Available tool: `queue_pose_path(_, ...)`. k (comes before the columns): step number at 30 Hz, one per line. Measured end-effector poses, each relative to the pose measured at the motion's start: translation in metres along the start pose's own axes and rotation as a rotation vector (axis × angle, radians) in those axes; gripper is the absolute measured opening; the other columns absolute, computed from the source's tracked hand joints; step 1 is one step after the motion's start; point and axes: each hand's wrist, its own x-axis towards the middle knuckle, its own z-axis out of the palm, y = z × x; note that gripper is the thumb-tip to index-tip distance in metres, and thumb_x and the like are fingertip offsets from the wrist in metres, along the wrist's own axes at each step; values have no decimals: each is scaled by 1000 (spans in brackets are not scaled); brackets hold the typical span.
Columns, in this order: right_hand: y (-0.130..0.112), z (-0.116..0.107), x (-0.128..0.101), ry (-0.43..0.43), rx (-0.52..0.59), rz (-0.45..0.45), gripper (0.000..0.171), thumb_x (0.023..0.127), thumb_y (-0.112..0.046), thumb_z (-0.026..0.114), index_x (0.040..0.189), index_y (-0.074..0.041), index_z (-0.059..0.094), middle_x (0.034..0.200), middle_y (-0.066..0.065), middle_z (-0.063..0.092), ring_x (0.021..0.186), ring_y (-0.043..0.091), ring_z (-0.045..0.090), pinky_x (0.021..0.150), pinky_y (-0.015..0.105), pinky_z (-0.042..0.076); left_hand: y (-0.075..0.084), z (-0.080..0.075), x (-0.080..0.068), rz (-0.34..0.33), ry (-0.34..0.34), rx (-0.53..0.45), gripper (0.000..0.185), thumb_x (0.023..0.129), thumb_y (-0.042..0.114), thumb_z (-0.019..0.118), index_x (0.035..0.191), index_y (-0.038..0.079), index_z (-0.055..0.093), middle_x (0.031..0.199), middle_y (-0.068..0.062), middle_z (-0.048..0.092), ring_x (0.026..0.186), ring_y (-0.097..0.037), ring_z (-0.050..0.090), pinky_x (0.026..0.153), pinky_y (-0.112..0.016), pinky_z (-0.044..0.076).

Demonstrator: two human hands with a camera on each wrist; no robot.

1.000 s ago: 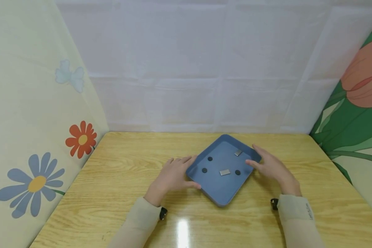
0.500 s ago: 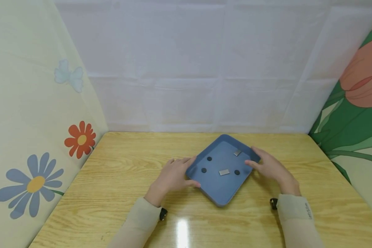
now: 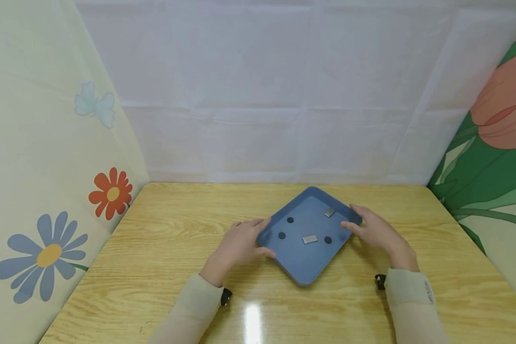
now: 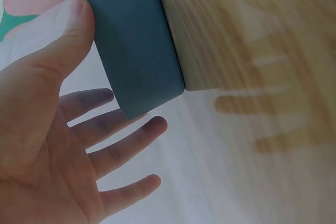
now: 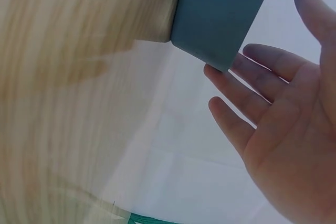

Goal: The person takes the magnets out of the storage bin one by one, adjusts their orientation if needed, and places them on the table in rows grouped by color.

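A shallow blue tray (image 3: 301, 263) lies on the table, turned so that one corner points toward me. Inside it are three small dark discs, one of them a disc (image 3: 328, 240) near the right side, and two small silver rectangular pieces, including a silver block (image 3: 309, 239) near the middle. At the tray's left corner is my left hand (image 3: 238, 243), thumb touching the rim and fingers spread round the far side. My right hand (image 3: 378, 231) spans the right corner with fairly straight fingers; in the right wrist view, fingertips touch the tray wall (image 5: 220, 19) and the thumb stands apart.
The wooden table (image 3: 176, 220) extends around the tray. A white cloth (image 3: 249, 119) hangs behind its back edge, with flower-printed cloths (image 3: 47, 143) at both sides. Black straps (image 3: 226, 297) show at the wrists.
The tray has turned very slightly clockwise, its near corner shifting left. The pieces inside have moved a little with it. Both hands stay at the same corners.
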Motion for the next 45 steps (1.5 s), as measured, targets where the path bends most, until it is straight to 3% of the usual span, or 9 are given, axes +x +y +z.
queue_pose_path(6,0,-3,-3,-3,-10,15,92,102,-60,53,163,1,21,165,32,25,151,57,23,120,71,23,-1,0,-1,-9,-3,-15,95,82,57,77,159,14,42,157,-12,51,141,-36,55,116,-62,40)
queue_pose_path(20,-4,-10,-3,21,-26,-17,83,104,-50,56,158,8,29,155,35,40,138,55,44,113,70,38,-11,-1,6,31,22,-44,91,82,52,80,155,9,47,154,-14,54,140,-35,56,115,-54,46)
queue_pose_path(25,-3,-10,-4,12,-30,3,86,103,-54,55,157,9,31,151,34,44,132,52,50,109,67,43,-13,-3,9,24,-6,-76,91,81,49,82,154,7,47,156,-14,53,141,-35,54,117,-51,45)
queue_pose_path(30,1,-12,-6,7,-44,47,91,101,-61,52,157,8,32,151,34,43,131,50,51,107,66,45,-14,-3,17,20,-26,-114,91,80,46,83,154,8,47,156,-13,52,143,-34,53,119,-51,43)
queue_pose_path(38,2,-13,-7,-3,-35,66,85,104,-53,55,156,10,31,149,37,40,132,54,48,109,68,42,-13,-8,28,-9,-50,-110,90,79,43,86,153,9,49,157,-10,53,144,-32,52,120,-49,42)
queue_pose_path(45,4,-11,-7,-13,-15,67,88,103,-55,55,157,10,29,147,36,39,132,54,48,106,66,45,-14,-8,34,-36,-54,-136,87,79,40,87,152,11,51,156,-9,54,144,-31,52,120,-48,42)
